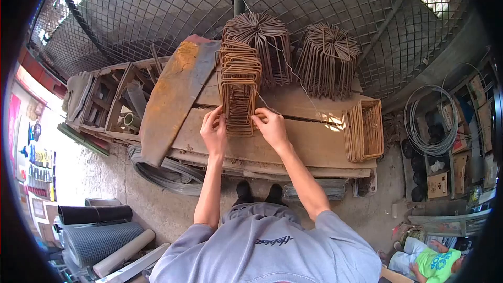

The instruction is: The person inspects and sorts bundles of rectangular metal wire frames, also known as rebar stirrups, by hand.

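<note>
A row of rusty square wire stirrups [239, 86] lies on the wooden workbench [309, 144]. My left hand [214, 128] grips the near end of the row on its left side. My right hand [271, 126] grips the same end on its right side. A thin tie wire [293, 76] runs from the back of the bench down toward my right hand.
Two fanned bundles of stirrups [327, 57] stand at the back of the bench, and a smaller stack [363, 128] lies at its right end. A rusty metal sheet [175, 91] leans at left. Wire coils [429, 120], mesh rolls [99, 241] and a seated person [429, 262] surround the bench.
</note>
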The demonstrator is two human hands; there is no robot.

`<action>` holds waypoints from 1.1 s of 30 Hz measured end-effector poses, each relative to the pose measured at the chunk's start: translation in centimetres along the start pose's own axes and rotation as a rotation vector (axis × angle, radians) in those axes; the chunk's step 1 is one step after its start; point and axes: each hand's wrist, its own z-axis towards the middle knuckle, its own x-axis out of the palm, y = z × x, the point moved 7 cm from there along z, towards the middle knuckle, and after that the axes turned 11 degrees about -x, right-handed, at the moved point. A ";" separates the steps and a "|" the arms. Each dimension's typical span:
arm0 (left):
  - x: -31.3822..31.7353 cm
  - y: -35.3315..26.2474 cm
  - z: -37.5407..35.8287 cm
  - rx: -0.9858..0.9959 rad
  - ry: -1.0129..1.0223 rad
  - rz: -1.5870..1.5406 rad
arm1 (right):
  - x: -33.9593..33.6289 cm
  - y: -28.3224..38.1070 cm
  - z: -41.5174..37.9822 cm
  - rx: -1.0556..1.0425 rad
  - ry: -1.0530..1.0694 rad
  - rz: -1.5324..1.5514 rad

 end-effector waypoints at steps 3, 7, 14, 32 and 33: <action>0.3 0.5 0.3 -0.010 0.022 -0.024 | -0.1 0.1 0.1 0.011 -0.006 0.014; 0.2 -0.1 0.0 -0.011 -0.007 -0.011 | -0.6 1.0 0.1 -0.023 0.014 -0.031; 1.9 -3.6 -4.2 0.148 0.058 0.012 | -9.8 2.5 -0.4 0.005 -0.138 -0.134; 30.3 -10.4 -17.7 -0.163 0.985 0.017 | -37.7 -0.2 -13.8 0.257 -0.561 -0.793; 31.0 -10.6 -18.1 -0.178 0.979 0.005 | -38.2 -0.2 -13.8 0.255 -0.570 -0.795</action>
